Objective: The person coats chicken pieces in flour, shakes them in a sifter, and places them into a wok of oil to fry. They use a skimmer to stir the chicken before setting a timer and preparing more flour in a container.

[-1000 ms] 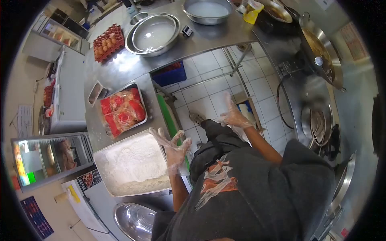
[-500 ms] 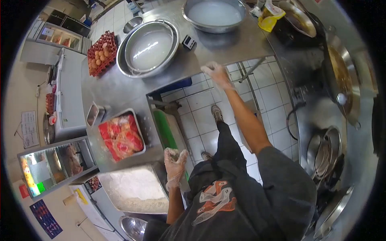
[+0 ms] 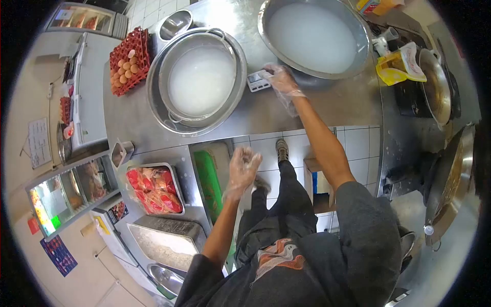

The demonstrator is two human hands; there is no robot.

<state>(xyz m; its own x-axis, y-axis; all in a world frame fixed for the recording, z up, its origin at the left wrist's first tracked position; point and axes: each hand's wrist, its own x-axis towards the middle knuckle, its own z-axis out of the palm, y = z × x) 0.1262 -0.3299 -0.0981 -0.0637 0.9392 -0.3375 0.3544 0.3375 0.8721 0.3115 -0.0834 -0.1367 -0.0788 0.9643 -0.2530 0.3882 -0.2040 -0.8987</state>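
Note:
My right hand, in a loose clear plastic glove, is at a small white digital timer on the steel table. Its fingers close on the timer's right edge. My left hand, also gloved, hangs in front of my body with its fingers apart and half bent, holding nothing. Left of the timer, a steel pot with handles full of cloudy whitish liquid sits inside a wider steel bowl. Beyond my right hand stands a large steel basin of similar pale liquid.
Brown eggs lie in a red tray. A small steel bowl is beside it. Red-wrapped packs fill a metal tray; a container of white flour stands below. At right are a yellow packet and a wok.
I have moved closer to the table. My right hand has gone from in front of the table edge to the timer. My left hand has risen slightly and remains unoccupied.

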